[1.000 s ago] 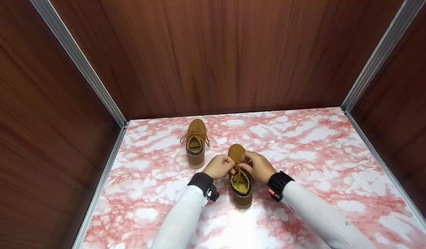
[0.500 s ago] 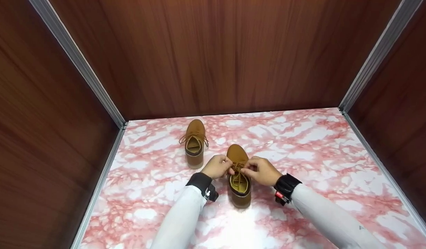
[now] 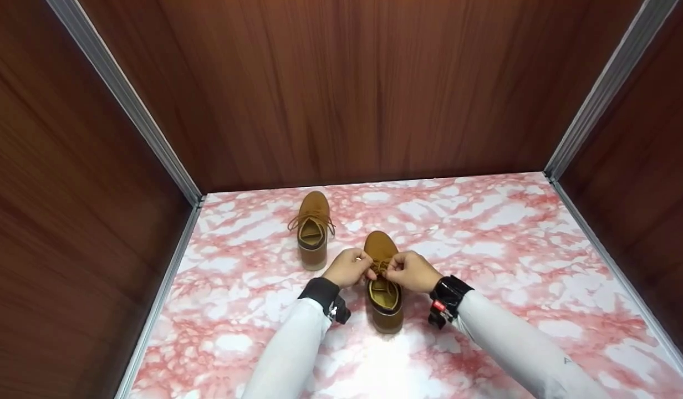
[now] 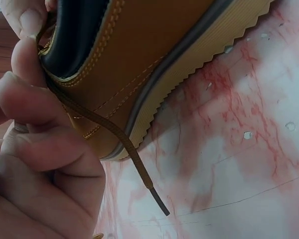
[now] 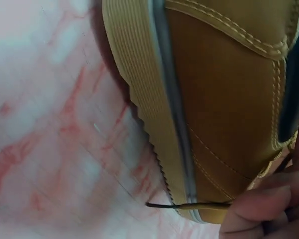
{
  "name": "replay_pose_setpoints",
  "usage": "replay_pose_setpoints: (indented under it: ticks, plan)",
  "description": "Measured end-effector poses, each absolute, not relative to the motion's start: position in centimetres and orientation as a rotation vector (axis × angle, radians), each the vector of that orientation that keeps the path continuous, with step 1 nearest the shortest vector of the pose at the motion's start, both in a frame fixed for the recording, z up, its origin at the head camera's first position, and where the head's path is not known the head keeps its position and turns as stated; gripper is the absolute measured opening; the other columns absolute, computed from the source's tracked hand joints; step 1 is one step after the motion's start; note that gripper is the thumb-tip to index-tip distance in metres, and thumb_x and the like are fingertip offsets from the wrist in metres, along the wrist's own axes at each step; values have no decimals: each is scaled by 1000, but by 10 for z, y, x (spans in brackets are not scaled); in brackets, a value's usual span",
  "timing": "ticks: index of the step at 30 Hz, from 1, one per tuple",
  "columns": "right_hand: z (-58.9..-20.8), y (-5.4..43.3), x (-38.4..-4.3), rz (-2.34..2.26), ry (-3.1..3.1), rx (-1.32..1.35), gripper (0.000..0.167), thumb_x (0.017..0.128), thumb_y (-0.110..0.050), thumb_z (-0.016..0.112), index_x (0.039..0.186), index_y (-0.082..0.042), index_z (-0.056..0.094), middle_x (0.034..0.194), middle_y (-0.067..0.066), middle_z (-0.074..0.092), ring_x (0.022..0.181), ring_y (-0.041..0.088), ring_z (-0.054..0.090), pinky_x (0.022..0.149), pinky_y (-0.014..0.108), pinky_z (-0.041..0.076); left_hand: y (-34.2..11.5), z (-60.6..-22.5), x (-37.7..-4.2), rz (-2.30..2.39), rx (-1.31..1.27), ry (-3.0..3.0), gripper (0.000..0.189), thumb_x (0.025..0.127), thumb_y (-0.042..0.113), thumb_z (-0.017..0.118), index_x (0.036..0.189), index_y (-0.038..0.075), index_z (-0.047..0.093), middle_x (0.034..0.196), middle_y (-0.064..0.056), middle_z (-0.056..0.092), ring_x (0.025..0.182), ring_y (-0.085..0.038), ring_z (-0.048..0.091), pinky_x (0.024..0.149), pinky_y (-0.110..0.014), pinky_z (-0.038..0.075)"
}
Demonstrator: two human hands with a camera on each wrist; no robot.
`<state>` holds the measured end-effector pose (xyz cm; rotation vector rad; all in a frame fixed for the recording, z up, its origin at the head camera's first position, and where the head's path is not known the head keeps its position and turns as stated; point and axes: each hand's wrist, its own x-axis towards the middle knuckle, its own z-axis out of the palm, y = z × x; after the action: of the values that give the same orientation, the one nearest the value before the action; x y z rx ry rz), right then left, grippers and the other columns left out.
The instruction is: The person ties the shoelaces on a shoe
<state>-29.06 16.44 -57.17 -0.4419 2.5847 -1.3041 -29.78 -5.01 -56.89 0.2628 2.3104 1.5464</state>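
Observation:
A tan lace-up shoe (image 3: pixel 380 243) stands on the floor between my hands, toe pointing away. At its lacing, my left hand (image 3: pixel 350 268) pinches the brown shoelace (image 4: pixel 102 121) from the left side. The lace's tipped end hangs down past the sole in the left wrist view. From the right, my right hand (image 3: pixel 414 272) pinches the lacing between thumb and forefinger. In the right wrist view, another lace end (image 5: pixel 189 205) sticks out beside the right fingers (image 5: pixel 259 206). The fingers partly hide the knot area.
A matching tan shoe (image 3: pixel 315 205) sits farther back on the left, its laces spread to both sides. Brown wood-look panels (image 3: pixel 341 100) enclose the red-and-white marbled floor (image 3: pixel 485 238) at the back and sides.
My right hand pulled away to the right, then came back left to the lacing. The loop lying over the shoe's opening shows less now. My left hand has barely moved.

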Motion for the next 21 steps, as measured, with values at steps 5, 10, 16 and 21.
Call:
replay_pose_setpoints:
  ticks: [5, 10, 16, 21]
  plan:
    - [-566, 168, -293, -1270, 2568, -447, 6, 85, -11, 67, 82, -11, 62, 77, -3, 58, 69, 13, 55, 61, 25, 48, -51, -568, -297, 1580, 283, 2272, 16, 106, 16, 52, 98, 6, 62, 75, -3, 77, 48, -6, 52, 45, -18, 38]
    - [-564, 170, -293, -1271, 2576, -435, 5, 87, -8, 64, 87, -11, 59, 80, 0, 58, 71, 13, 56, 60, 24, 48, -52, -570, -298, 1553, 312, 2323, 18, 106, 18, 53, 98, 7, 64, 79, -6, 79, 51, -8, 54, 47, -19, 40]
    - [-566, 171, -291, -1279, 2560, -426, 21, 92, -21, 75, 95, -9, 59, 82, 0, 59, 73, 13, 56, 62, 24, 49, -55, -572, -299, 1549, 312, 2349, 16, 105, 18, 54, 99, 7, 65, 78, -3, 75, 56, -12, 56, 50, -20, 42]
    - [-567, 168, -281, -1172, 2605, -422, 51, 79, -48, 90, 91, -11, 57, 79, -1, 57, 71, 14, 56, 62, 28, 48, -55, -572, -299, 1551, 320, 2349, 16, 106, 17, 55, 100, 6, 65, 76, 2, 70, 61, -16, 57, 52, -19, 43]
